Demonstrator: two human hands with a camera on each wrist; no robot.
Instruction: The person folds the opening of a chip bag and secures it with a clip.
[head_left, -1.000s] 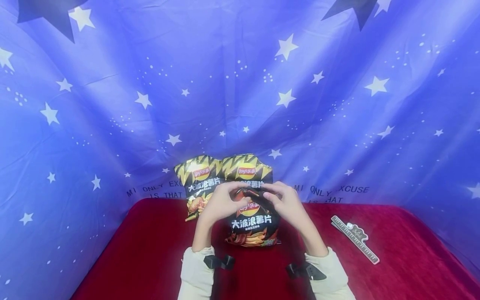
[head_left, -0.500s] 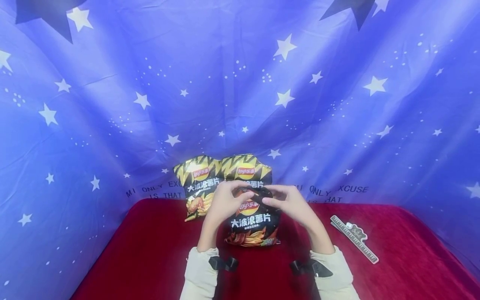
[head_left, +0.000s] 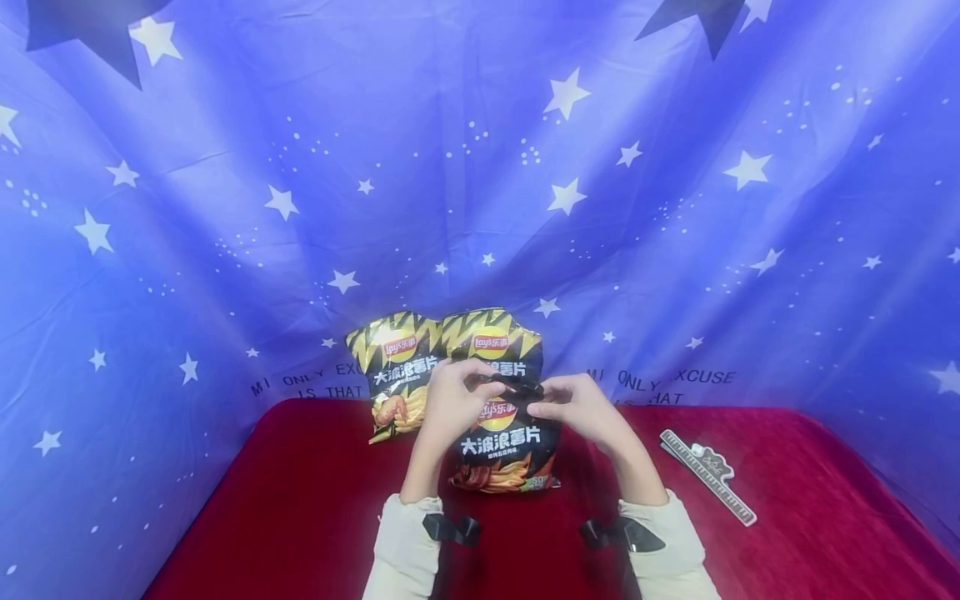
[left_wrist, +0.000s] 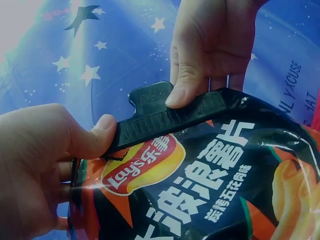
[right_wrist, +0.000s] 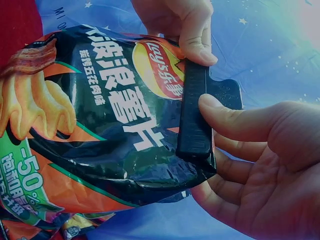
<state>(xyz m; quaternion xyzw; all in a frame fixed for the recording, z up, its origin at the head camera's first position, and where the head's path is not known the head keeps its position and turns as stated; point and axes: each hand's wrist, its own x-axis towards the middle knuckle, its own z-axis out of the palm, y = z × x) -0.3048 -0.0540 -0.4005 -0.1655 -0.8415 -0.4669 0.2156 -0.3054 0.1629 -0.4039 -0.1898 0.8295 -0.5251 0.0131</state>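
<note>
A black and orange bag of potato chips [head_left: 501, 454] stands at the middle of the table, its printed front facing me. Along its top edge lies a long black bag clip [left_wrist: 170, 112] with a raised tab. My left hand [head_left: 453, 396] pinches the bag's top at one end of the clip, thumb in front and fingers behind. At the other side my right hand [head_left: 581, 404] grips the clip, its thumb pressing the front near the tab. In the right wrist view, the right fingers go behind the bag [right_wrist: 115, 120] and are partly hidden.
Two yellow and black chip bags, a left one [head_left: 401, 375] and a right one [head_left: 491, 333], stand behind. On the right of the red-covered table [head_left: 300, 500] lies a pale long clip [head_left: 708, 477] with a cloud-shaped tab. A blue star-patterned curtain [head_left: 450, 208] hangs behind the table.
The hands have shifted slightly at the bag's top, the right one a little to the right along the clip. The bags and the pale clip stay in place.
</note>
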